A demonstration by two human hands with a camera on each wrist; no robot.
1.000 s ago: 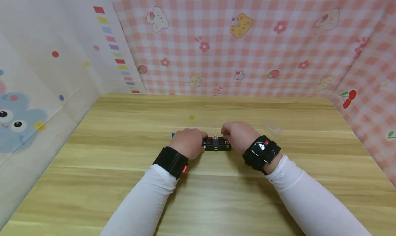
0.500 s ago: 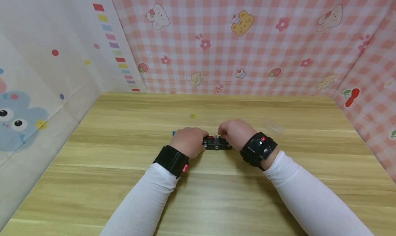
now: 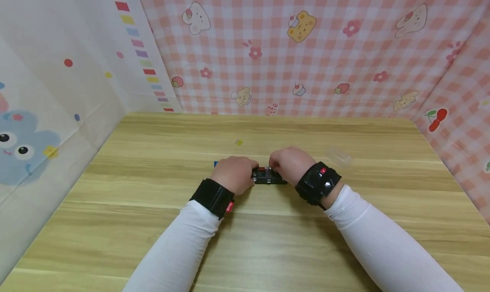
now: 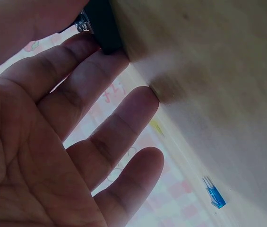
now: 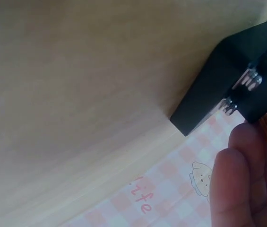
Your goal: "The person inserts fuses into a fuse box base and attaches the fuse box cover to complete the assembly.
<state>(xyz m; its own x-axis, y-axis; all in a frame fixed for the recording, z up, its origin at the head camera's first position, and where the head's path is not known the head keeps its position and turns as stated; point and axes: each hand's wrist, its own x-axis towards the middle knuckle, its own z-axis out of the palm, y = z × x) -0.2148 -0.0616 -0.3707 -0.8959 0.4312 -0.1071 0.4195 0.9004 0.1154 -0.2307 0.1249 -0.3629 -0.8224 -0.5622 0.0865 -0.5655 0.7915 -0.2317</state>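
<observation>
A black oblong plastic block (image 3: 269, 177) with silvery metal clips on top lies in front of me in the head view, with a red part (image 3: 262, 168) along its far side. My left hand (image 3: 234, 175) grips its left end between thumb and fingers. In the left wrist view, the ring and little fingers extend away from the block. My right hand (image 3: 294, 164) has its fingertips drawn together at the block's top right, beside a small silvery post (image 3: 268, 168). The right wrist view shows metal contacts (image 5: 252, 79) set in the black housing. I cannot tell whether the right fingertips pinch anything.
A small blue piece with thin metal pins (image 4: 215, 196) lies left of the left hand. Farther back is a tiny yellow piece (image 3: 239, 142). A clear plastic piece (image 3: 338, 156) lies beyond the right hand. Patterned cloth walls (image 3: 237, 54) stand behind the wooden table (image 3: 245, 249).
My right hand has shifted slightly left along the block, toward the silvery post. The left hand keeps its grip, and the whole view has tilted a little.
</observation>
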